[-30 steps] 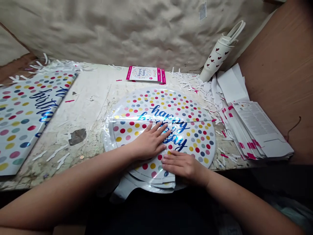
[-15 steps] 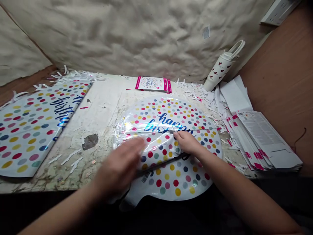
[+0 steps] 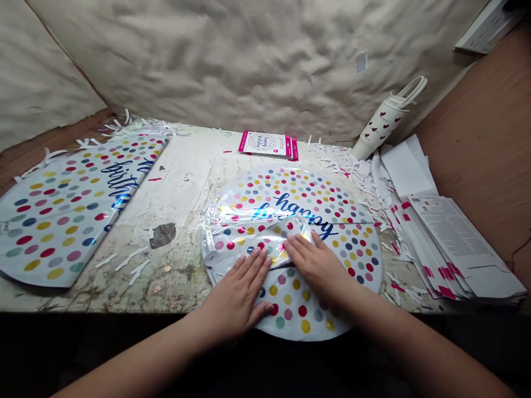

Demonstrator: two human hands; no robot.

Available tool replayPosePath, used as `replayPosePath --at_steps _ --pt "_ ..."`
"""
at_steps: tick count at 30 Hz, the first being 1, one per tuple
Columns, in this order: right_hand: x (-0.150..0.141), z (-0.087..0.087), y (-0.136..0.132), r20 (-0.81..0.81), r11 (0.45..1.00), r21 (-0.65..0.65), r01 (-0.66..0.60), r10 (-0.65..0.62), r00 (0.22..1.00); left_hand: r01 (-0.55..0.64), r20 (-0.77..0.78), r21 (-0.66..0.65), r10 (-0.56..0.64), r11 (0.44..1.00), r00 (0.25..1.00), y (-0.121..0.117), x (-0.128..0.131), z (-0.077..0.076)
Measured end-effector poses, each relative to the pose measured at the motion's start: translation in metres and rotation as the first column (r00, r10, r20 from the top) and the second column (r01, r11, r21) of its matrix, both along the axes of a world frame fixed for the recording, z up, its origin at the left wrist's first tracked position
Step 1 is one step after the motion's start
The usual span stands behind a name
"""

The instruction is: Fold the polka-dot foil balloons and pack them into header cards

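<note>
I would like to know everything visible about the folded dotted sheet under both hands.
The folded sheet is white with coloured dots, among them red, pink and yellow. It looks like thin, shiny plastic, with creases and bright reflections. It lies on a round dotted sheet, covering part of its blue lettering. The left hand touches its near edge, the right hand its right part, hiding some of it.

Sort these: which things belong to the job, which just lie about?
Job:
- folded dotted sheet, touched by left hand and right hand
- round dotted sheet beneath
- probably: leftmost dotted sheet, matching cards, printed papers

Apparently lying about:
- white tumbler
- paper scraps
</note>
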State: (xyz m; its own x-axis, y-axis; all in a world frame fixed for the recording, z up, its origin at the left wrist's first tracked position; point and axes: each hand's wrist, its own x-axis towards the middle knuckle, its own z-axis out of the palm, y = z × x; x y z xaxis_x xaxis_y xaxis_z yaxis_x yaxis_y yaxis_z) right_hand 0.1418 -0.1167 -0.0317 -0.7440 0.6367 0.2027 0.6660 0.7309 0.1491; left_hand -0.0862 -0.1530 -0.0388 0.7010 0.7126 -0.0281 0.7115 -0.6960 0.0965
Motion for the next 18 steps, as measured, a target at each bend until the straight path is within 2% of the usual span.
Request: replayPosePath --at_steps 3,5,7,9,12,15,16,18 --pt "0.008 0.001 0.001 -0.081 0.981 0.194 -0.029 0.045 0.996 -0.042 -0.010 0.003 0.042 0.999 0.999 0.003 0.007 0.007" --pt "0.008 0.009 -0.009 -0.163 0.948 0.288 -0.136 0.189 0.968 -0.115 -0.032 0.028 0.115 0.993 0.993 0.007 0.015 0.011" --pt "0.007 0.018 -0.026 -0.240 0.918 0.311 -0.246 0.326 0.914 -0.159 -0.073 0.064 0.164 0.985 0.984 0.011 0.023 0.012" --pt "0.007 0.022 -0.044 -0.338 0.925 0.278 -0.261 0.348 0.875 -0.127 -0.120 0.082 0.136 0.989 0.983 0.015 0.031 0.012" --pt "0.013 0.018 -0.064 -0.461 0.960 0.190 -0.205 0.272 0.845 -0.076 -0.156 0.075 0.087 0.994 0.984 0.018 0.036 0.009" --pt "0.028 0.011 -0.075 -0.498 0.958 0.106 -0.268 0.284 0.819 -0.084 -0.154 0.046 0.091 0.995 0.984 0.020 0.033 0.007" --pt "0.036 0.008 -0.075 -0.514 0.965 0.053 -0.256 0.246 0.822 -0.082 -0.139 0.036 0.086 0.996 0.987 0.020 0.031 0.006" --pt "0.053 0.003 -0.068 -0.527 0.987 -0.105 -0.125 0.051 0.848 -0.051 -0.083 0.012 0.052 0.999 0.995 0.022 0.027 0.006"
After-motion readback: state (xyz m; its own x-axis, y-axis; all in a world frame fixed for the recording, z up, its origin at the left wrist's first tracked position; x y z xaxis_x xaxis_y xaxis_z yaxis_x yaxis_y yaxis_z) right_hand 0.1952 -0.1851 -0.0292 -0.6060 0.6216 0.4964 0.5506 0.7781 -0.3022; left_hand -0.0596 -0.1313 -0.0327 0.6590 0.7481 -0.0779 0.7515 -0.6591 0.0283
